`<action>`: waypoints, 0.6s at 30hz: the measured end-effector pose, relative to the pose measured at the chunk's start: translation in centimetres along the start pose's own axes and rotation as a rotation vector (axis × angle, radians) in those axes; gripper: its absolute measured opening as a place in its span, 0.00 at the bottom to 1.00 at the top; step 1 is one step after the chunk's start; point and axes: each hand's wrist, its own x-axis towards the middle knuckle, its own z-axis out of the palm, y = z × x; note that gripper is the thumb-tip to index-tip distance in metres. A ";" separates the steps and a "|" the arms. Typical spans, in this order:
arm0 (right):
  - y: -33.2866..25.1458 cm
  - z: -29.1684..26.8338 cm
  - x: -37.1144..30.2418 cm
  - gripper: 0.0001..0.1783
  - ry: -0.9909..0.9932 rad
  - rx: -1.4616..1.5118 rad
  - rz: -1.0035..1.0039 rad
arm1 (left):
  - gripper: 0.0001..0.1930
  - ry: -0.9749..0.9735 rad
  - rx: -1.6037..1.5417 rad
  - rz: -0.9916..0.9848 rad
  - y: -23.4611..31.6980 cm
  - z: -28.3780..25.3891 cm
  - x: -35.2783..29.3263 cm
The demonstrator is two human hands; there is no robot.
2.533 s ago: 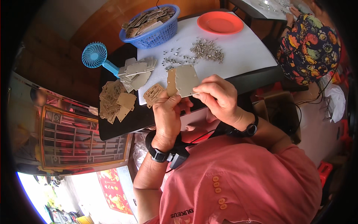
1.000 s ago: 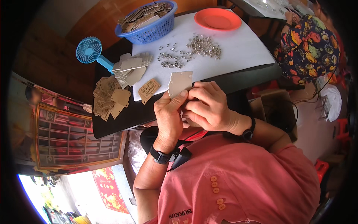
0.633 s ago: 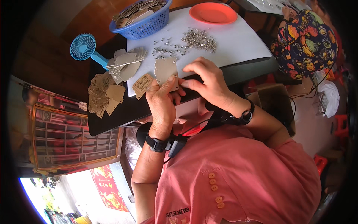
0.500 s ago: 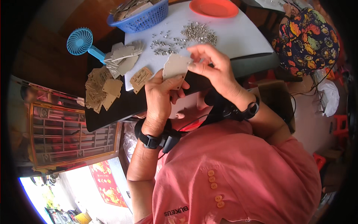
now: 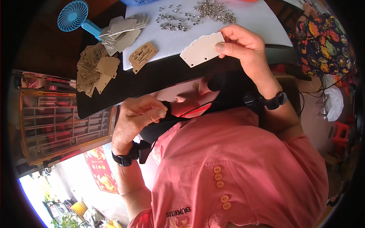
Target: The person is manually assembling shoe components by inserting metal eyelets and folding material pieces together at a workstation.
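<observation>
Beyond my right hand (image 5: 245,47), a white sheet (image 5: 169,40) covers part of the black table (image 5: 127,85); floor (image 5: 321,127) shows rightward. That hand pinches a pale card (image 5: 201,49), hiding one end; metal bits (image 5: 216,12) lie beyond. My left hand (image 5: 137,117) curls; whether closed, I can't tell.

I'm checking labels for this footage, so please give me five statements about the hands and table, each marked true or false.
1. The right hand holds a pale panel. True.
2. Both hands grip that panel. False: the left hand is apart from it.
3. The blue fan lies left of the metal pieces. True.
4. The metal pieces sit inside a bowl. False: they lie loose on the white surface.
5. A brown printed panel lies right of the brown pile. True.
</observation>
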 end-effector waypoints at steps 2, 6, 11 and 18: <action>0.2 -0.3 -0.3 0.06 -0.003 -0.041 0.021 | 0.07 -0.024 0.024 -0.108 -2.2 -0.1 -0.1; 0.7 -1.1 -1.1 0.06 -0.015 -0.098 0.092 | 0.08 -0.040 0.154 -0.264 -10.9 -1.4 1.5; 1.6 -1.6 -1.4 0.06 0.022 -0.028 0.082 | 0.15 -0.102 0.263 -0.408 -19.4 -3.9 6.8; 1.4 -1.4 -1.6 0.06 0.036 -0.067 0.085 | 0.19 -0.181 0.229 -0.393 -22.9 -1.9 12.9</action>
